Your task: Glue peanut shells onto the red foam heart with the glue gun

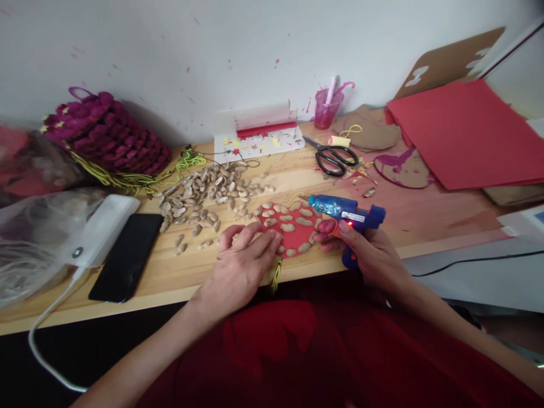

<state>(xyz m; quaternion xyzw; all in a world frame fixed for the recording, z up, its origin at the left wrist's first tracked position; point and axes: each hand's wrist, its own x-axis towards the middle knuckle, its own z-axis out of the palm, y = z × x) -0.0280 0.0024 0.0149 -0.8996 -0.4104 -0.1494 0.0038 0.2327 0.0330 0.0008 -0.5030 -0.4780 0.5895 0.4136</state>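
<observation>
My right hand (374, 255) grips a blue glue gun (340, 209), one finger at its orange trigger; a small red light glows on it. The nozzle points left, and a yellow cord loop lies near its tip. Below it is a red rounded cutout (293, 233) bearing peanut shells (288, 227) along its edge and in rows. My left hand (244, 260) presses its bent fingers over the cutout's left edge, holding it; the thumb's grip is partly hidden. A yellow-green tassel (276, 276) hangs at the cutout's lower edge.
Loose peanut shells (204, 190) are heaped at left behind my left hand. Black scissors (334, 157), a pink-stained cup (327, 110) and red sheets (471, 133) lie toward the back right. At left are a black phone (126, 258), a white power bank (102, 229) and a purple shell-covered ornament (108, 133).
</observation>
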